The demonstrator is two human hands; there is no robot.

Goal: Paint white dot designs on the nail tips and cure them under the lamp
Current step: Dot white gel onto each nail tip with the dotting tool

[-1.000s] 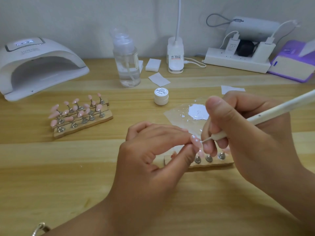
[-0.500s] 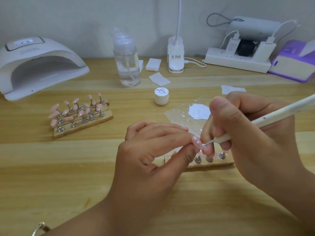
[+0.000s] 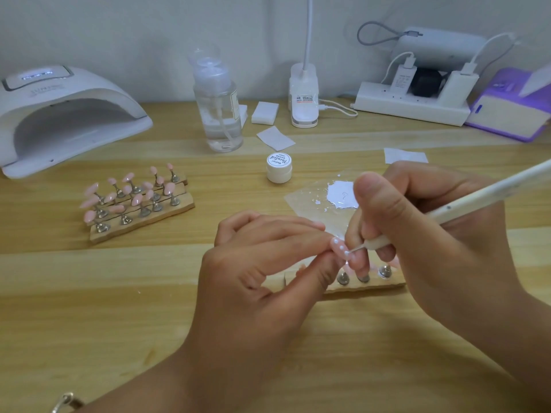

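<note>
Open tabletop [image 3: 89, 308] front-left; nail stand [image 3: 143, 223], jar [image 3: 279, 172], bottle [image 3: 219, 114] behind.

Single head-worn wide-angle view; faces forward, down at table [image 3: 89, 323]; left hand [image 3: 253, 278], right hand [image 3: 417, 234] close below; wall [image 3: 119, 25] at top.

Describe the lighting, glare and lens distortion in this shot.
Head view: soft, even light, faint shadows under the left hand and right hand. Head view: bright white patch on the clear film, glare or paint, unclear. Head view: curing lamp stretched at left; nail tip dots readable; dotting pen looms at right.
</note>
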